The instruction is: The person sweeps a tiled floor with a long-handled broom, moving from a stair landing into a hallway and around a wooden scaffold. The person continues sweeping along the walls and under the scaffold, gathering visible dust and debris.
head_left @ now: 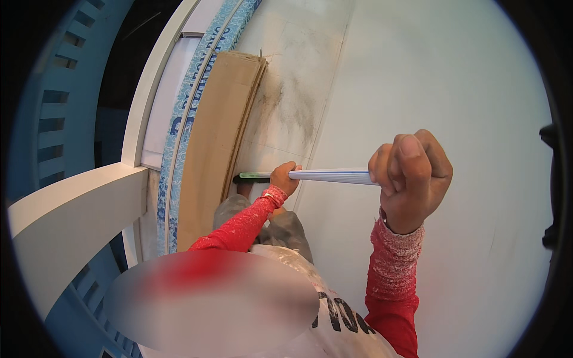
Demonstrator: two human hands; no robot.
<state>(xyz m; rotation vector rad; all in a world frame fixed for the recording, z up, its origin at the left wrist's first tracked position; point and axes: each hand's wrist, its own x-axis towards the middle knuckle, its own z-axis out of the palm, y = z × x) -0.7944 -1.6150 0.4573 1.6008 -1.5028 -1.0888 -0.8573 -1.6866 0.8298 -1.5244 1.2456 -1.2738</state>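
Both of my hands are on a broom, its white handle (333,175) finely striped in blue. My right hand (413,173) is closed round the upper end of the handle, raised close to the camera. Lower down, near the green part of the broom (255,175), my left hand (285,178) wraps round the stick. Dark bristles show only in part below the green piece, by the floor next to my foot. Pale dust clings to both red sleeve cuffs. Ahead of the broom, dark dirt (292,113) smears the light tiled floor.
A stack of flat brown cardboard (215,131) stands along the left, beside a long blue-and-white patterned package (206,65). A white railing (89,185) runs farther left, with a dark drop and blue openwork wall (57,119) beyond. A pale wall (465,77) rises on the right.
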